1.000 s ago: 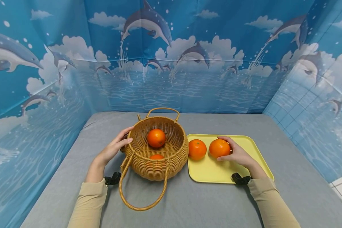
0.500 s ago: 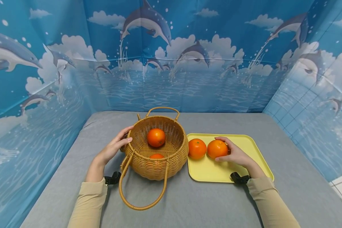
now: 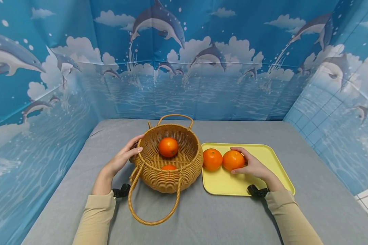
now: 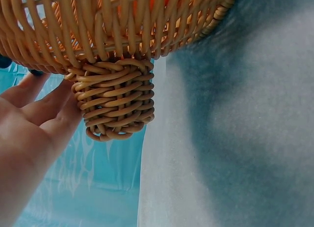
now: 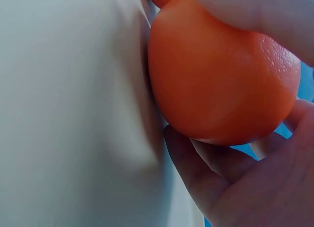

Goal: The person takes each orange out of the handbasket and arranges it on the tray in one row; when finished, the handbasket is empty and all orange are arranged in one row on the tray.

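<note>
In the head view my left hand [image 3: 122, 160] holds the wicker basket [image 3: 159, 180] at its left rim, thumb and index fingertip at the edge. The left wrist view shows other fingers [image 4: 54, 106] against the outside, beside a woven block [image 4: 115, 99] sticking out from it. Inside lie two oranges: one at the back [image 3: 168, 147], one partly hidden behind the front wall [image 3: 169, 167]. My right hand [image 3: 254, 166] grips another orange [image 3: 233, 160] over the yellow tray [image 3: 227, 185], thumb on the near side, fingers beyond. Right beside it, against the basket's side, is one more orange [image 3: 212, 159].
The basket's front handle [image 3: 153, 223] droops onto the grey tabletop [image 3: 217, 217]; its rear handle [image 3: 175, 115] stands up. A blue dolphin-print curtain [image 3: 184, 92] closes off the back and sides. The tray's left edge lies close to the basket.
My right hand has shifted slightly left with its orange, closing the gap to the neighbouring orange on the tray. The left hand and basket have stayed in place.
</note>
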The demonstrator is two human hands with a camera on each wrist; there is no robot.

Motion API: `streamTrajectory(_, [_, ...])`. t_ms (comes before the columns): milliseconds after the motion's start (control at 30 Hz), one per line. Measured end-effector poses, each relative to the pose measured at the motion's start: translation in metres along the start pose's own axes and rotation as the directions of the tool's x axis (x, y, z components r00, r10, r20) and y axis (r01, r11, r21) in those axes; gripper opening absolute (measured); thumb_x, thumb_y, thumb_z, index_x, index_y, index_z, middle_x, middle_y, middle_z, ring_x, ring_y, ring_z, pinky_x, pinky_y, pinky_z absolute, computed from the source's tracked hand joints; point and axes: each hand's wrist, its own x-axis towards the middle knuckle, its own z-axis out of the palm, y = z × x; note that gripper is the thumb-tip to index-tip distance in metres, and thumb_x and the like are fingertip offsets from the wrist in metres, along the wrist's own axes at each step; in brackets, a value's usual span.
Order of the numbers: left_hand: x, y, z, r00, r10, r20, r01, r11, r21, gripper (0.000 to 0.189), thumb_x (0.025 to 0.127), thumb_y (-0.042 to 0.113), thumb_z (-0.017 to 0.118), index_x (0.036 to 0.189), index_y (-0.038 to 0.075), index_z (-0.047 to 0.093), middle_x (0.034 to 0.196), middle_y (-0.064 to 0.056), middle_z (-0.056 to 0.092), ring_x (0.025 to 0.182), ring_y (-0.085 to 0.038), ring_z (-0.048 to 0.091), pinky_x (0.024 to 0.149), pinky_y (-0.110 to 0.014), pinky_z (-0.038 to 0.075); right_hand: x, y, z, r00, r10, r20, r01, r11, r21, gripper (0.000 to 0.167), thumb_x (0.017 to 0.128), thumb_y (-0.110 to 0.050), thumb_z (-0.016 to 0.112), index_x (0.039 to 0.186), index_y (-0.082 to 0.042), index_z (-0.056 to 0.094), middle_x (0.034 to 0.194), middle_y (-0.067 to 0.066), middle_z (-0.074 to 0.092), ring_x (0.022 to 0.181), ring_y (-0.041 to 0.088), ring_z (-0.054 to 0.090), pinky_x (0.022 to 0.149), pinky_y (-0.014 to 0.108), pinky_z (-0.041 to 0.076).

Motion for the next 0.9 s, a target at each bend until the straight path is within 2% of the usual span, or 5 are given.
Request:
streamTrajectory(500, [-0.0004,0.0006,0.0003,1.000,0.006,-0.001,-0.006,1.000,0.000,0.056,0.098,0.029,0.048,0.149,0.023,0.025,0.152,-0.009,0.018,0.136,-0.029,0.018,0.101,-0.053,0.021,-0.0009,-0.0050,0.0015,1.000,-0.017,0.008,0.018,0.999,-0.032,0.089,0.075,-0.013,0.080,0.146,-0.010,0.026,0.138,0.020,0.035,0.116,0.037,0.043,0.092,0.050,0.037])
streamTrajectory(900, [-0.0008,0.0012,0.0004,1.000,0.005,-0.002,-0.005,1.000,0.001,0.056,0.098,0.029,0.048,0.149,0.024,0.026,0.152,-0.010,0.019,0.135,-0.029,0.019,0.101,-0.053,0.022,-0.0013,-0.0062,0.0017,1.000,-0.015,0.006,0.015,1.000,-0.014,0.087,0.076,-0.011,0.079,0.146,-0.008,0.027,0.139,0.021,0.035,0.117,0.037,0.043,0.093,0.052,0.037])
